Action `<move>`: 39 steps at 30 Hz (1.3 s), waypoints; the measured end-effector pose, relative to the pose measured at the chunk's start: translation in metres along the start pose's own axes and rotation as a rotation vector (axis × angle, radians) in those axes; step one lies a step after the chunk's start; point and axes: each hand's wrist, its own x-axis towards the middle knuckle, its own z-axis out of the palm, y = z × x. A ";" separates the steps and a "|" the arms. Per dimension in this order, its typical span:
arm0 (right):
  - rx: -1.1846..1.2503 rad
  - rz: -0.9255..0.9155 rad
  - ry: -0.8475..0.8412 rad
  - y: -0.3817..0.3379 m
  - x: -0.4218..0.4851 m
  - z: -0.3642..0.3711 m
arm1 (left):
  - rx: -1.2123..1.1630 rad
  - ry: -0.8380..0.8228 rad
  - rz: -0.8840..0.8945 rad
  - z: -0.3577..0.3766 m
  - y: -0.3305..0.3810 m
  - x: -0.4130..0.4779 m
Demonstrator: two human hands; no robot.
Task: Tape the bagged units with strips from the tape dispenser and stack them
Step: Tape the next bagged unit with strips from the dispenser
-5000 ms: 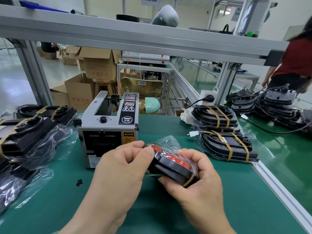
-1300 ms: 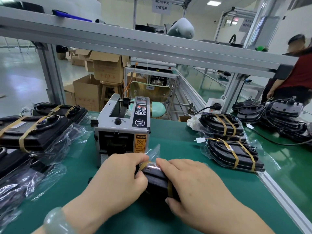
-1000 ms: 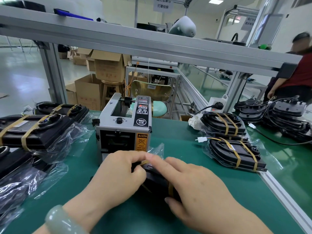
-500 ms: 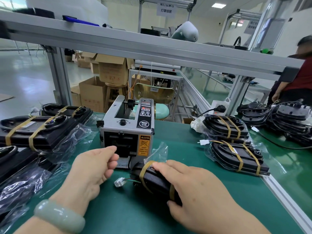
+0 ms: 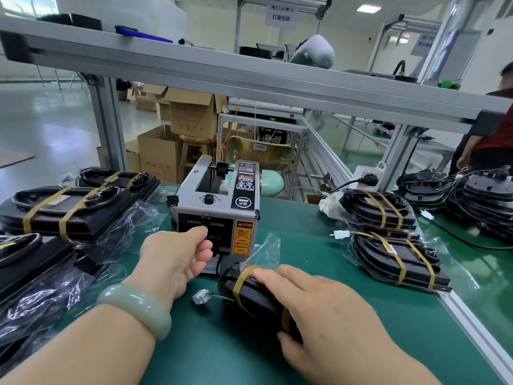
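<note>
Holding one bagged unit [image 5: 258, 298] — right hand [image 5: 327, 315]; left hand [image 5: 177, 257] at one dispenser [image 5: 219, 207], grip unclear.

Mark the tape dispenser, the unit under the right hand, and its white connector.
tape dispenser [image 5: 194, 202], head view, grey top by the knob.
bagged unit [image 5: 261, 301], head view, black side between tape strips.
white connector [image 5: 199, 296], head view, plug body.

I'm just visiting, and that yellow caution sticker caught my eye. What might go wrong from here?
1. The left hand reaches the outlet of the tape dispenser, beside the caution label warning against inserting fingers; a nick seems possible.
2. Only the right hand holds the bagged unit, so it might shift during taping.
3. The white connector lies loose beside it and may snag.
</note>
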 end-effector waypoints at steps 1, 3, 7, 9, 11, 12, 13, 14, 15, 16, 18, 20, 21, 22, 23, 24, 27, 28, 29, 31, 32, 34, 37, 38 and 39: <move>-0.001 -0.002 0.001 -0.001 -0.001 0.000 | 0.000 0.019 0.003 0.002 -0.001 0.001; -0.005 -0.004 0.003 -0.003 -0.001 0.001 | -0.005 0.066 0.015 0.006 -0.003 0.004; -0.016 -0.004 0.013 -0.004 -0.003 0.001 | 0.024 0.165 0.069 0.013 -0.006 0.006; -0.014 -0.002 0.017 -0.004 -0.003 0.001 | 0.003 0.161 0.052 0.012 -0.006 0.003; -0.009 0.006 0.018 -0.003 -0.003 0.001 | -0.040 0.081 0.011 0.007 -0.005 -0.006; -0.005 0.009 0.014 -0.003 -0.003 0.001 | -0.063 0.018 -0.005 0.003 -0.006 -0.013; -0.001 0.013 0.009 -0.002 -0.003 0.001 | -0.081 -0.054 -0.012 -0.001 -0.006 -0.022; 0.003 0.017 0.001 -0.002 -0.002 0.001 | -0.087 -0.124 -0.009 -0.006 -0.007 -0.031; 0.006 0.022 -0.006 -0.001 -0.002 0.001 | -0.073 -0.185 0.011 -0.011 -0.008 -0.041; 0.013 0.031 -0.009 0.000 -0.002 0.001 | -0.041 -0.233 0.048 -0.015 -0.010 -0.049; 0.021 0.053 -0.006 0.003 -0.002 0.001 | 0.048 -0.269 0.161 -0.021 -0.016 -0.061; 0.024 0.053 -0.008 0.004 -0.003 0.001 | 0.146 -0.233 0.298 -0.023 -0.023 -0.069; 0.028 0.055 -0.008 0.004 -0.003 0.001 | 0.191 -0.208 0.362 -0.024 -0.025 -0.071; 0.032 0.059 -0.006 0.004 -0.003 0.001 | 0.222 -0.200 0.410 -0.024 -0.027 -0.074; 0.037 0.065 -0.003 0.003 -0.003 0.001 | 0.233 -0.212 0.438 -0.023 -0.029 -0.077; 0.046 0.067 0.000 0.002 -0.004 0.001 | 0.230 -0.230 0.450 -0.023 -0.031 -0.080; 0.068 0.051 -0.008 0.000 -0.006 -0.003 | 0.180 -0.259 0.427 -0.022 -0.035 -0.082; 0.067 0.038 -0.010 0.000 -0.007 -0.004 | 0.163 -0.264 0.419 -0.022 -0.036 -0.081; 0.061 0.026 -0.014 0.000 -0.007 -0.005 | 0.152 -0.272 0.414 -0.021 -0.037 -0.081; 0.049 0.002 -0.021 0.002 -0.008 -0.005 | 0.154 -0.297 0.414 -0.020 -0.038 -0.080; 0.050 -0.006 -0.024 0.004 -0.007 -0.005 | 0.159 -0.312 0.418 -0.019 -0.039 -0.079; 0.049 -0.012 -0.031 0.005 -0.005 -0.005 | 0.167 -0.329 0.432 -0.017 -0.041 -0.079; 0.044 -0.004 -0.047 0.005 -0.001 -0.009 | 0.119 -0.344 0.426 -0.014 -0.041 -0.080; 0.038 0.005 -0.041 0.004 0.000 -0.010 | 0.087 -0.349 0.417 -0.013 -0.042 -0.080; 0.027 0.021 -0.028 0.003 0.001 -0.011 | 0.059 -0.352 0.410 -0.012 -0.042 -0.081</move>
